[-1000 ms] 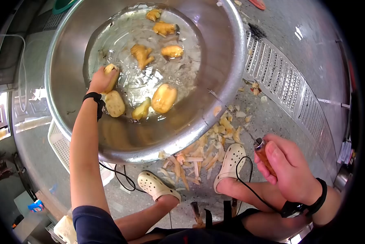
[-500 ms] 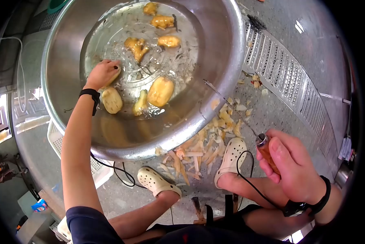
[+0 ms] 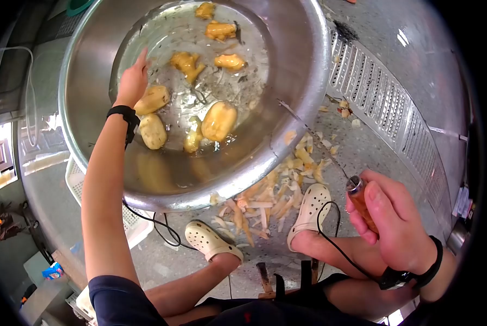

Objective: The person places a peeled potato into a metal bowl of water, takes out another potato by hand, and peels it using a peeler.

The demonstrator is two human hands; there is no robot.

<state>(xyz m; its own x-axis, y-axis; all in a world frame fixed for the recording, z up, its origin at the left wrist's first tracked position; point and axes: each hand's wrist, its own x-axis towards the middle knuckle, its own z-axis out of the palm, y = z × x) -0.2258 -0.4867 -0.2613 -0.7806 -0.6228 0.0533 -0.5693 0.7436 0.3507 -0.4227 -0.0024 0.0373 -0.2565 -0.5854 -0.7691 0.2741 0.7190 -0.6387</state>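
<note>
A wide metal basin (image 3: 308, 70) holds shallow water with peeled yellow roots in it. My left hand (image 3: 133, 82) reaches over its left side with fingers stretched out and nothing visible in them. Close below that hand lie an oval root (image 3: 153, 100) and a second oval root (image 3: 153, 131). A larger oval root (image 3: 219, 121) sits beside a small knobbly piece (image 3: 193, 137). Further up are a branched, ginger-like piece (image 3: 187, 66) and several smaller ones. My right hand (image 3: 390, 217) grips the wooden handle of a knife (image 3: 364, 204), its thin blade seen nearly edge-on, pointing over the basin's rim.
Peelings (image 3: 270, 201) lie heaped on the floor between the basin and my light clogs (image 3: 311, 214). A perforated metal drain cover (image 3: 384, 98) runs along the right. A white plastic basket (image 3: 135, 231) stands partly under the basin at left, near a black cable (image 3: 167, 231).
My left hand has let go of the upper oval root, which now lies in full view, and has moved slightly up with fingers extended. My right hand still holds the knife.
</note>
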